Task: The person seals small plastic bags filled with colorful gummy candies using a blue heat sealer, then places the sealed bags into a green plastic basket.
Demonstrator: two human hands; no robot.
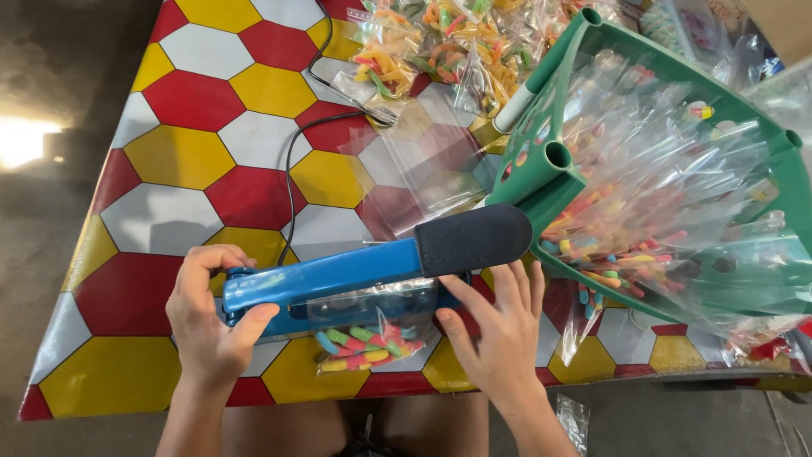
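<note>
At the table's near edge, our left hand [207, 326] grips the blue sealer's [338, 275] hinge end; our open right hand [499, 334] rests by the candy bag [364, 338] between us, its mouth under the sealer, lying left-right.

The top edge of the clear plastic bag of coloured gummy sweets [365, 338] is hidden under the raised blue metal arm of the heat sealer [326, 275], so whether it lies on the sealing bar cannot be told. The heap of filled clear bags [440, 42] at twelve o'clock and the green plastic basket [541, 190] at three o'clock are cut off by the picture's edges. The black cord [292, 169] vanishes behind the sealer, and both forearms leave at six o'clock.
</note>
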